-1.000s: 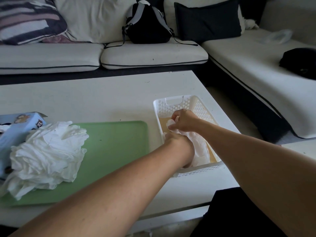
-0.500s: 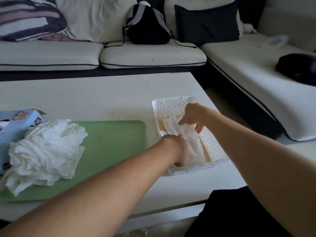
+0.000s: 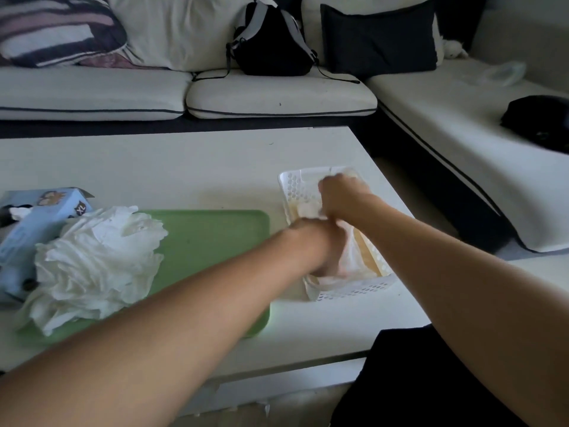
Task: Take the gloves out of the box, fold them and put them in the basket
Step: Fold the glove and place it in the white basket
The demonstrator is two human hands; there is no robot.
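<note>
Since half a second ago, the right hand (image 3: 340, 195) has drawn back from the basket's far right rim toward its middle, and the left hand (image 3: 320, 245) has pushed deeper into the near end. Both hands now sit inside the one white perforated basket (image 3: 354, 289), which stands on the white table (image 3: 184, 167) just right of the single green tray (image 3: 209, 235). The right hand is curled closed over white glove material at the far half of the basket; blur hides whether it truly pinches it. The left hand presses knuckles-down on the folded gloves (image 3: 348, 263) at the near half, its fingers hidden, so I cannot tell if it grips. How many gloves lie in the basket cannot be counted; they read as one pale layer.

One loose heap of unfolded white gloves (image 3: 98, 266) rests on the tray's left end, touching the one light-blue glove box (image 3: 34, 223), marked XL, which lies on its side at the table's left edge. Behind the table, one black backpack (image 3: 269, 41) sits on the sofa.
</note>
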